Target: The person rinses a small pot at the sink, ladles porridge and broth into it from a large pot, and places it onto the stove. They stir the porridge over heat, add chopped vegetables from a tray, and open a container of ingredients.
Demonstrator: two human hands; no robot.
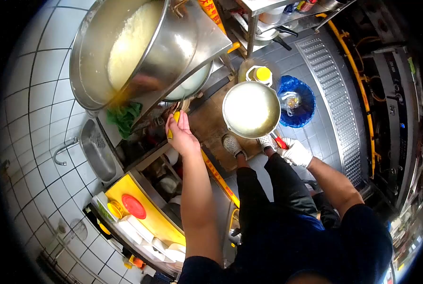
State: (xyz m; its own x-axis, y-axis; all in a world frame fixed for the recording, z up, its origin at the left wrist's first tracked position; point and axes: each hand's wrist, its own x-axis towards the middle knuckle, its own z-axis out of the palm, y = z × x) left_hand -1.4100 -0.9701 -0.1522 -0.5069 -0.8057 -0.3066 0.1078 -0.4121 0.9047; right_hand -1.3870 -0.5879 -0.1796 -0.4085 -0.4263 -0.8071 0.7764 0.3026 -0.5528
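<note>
My right hand [297, 153], in a white glove, is closed around the red handle of a saucepan [252, 109]. The pan is held out over the floor, with pale, whitish contents inside. My left hand [184, 136] is bare and closed on a yellow-handled tool [175, 124]; its far end is thin and hard to make out against the counter edge. Beyond that hand is a large steel pot [173, 52], with pale yellow, thick-looking matter inside. A second bowl [192, 85] with whitish contents sits partly hidden beside the big pot.
On the floor stand a blue-lined bin [297, 102] and a container with a yellow cap [262, 74]. A metal drain grate [334, 99] runs along the right. At left are a small sink [98, 149], a green cloth [125, 118] and a yellow board [145, 203] bearing a red lid.
</note>
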